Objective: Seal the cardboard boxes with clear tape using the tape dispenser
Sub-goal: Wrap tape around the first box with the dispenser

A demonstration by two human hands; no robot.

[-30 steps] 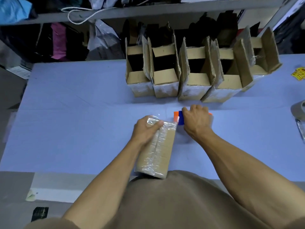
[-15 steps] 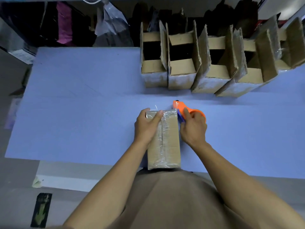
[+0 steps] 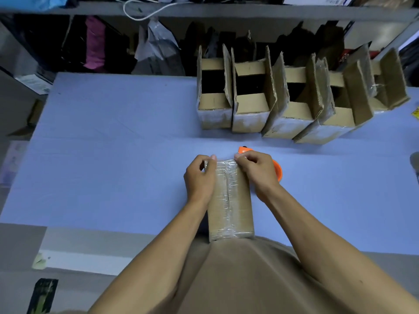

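Since the frame half a second back, the right hand (image 3: pixel 256 175) has let go of the orange plastic tape dispenser (image 3: pixel 277 169) and come across to the far end of the box; the left hand (image 3: pixel 200 177) has kept its station there.

Head view. One closed brown cardboard box wrapped in clear tape (image 3: pixel 230 200) lies on the pale blue table top (image 3: pixel 113 155) at about 6 o'clock of centre, its near end against the person's body. Its long axis runs 12 to 6, with a taped seam down the middle. Both hands sit at its 12 o'clock end, fingers curled over the two far corners, thumb and forefinger pinching or pressing the tape edge down; which of the two cannot be told. Neither hand holds the dispenser, which lies on the table just beside the right hand, at its 2 o'clock, partly hidden behind it.

Judgement: this box is near finished, and the right hand is the nearer one to retake the dispenser.

A row of open cardboard boxes with raised flaps (image 3: pixel 283 98) stands at 1 o'clock, well apart from the hands, not yet sealed on top.

Writing: a small yellow label (image 3: pixel 415 113) at the right edge and print on shelf goods at top right are too small to read. No brand is legible.
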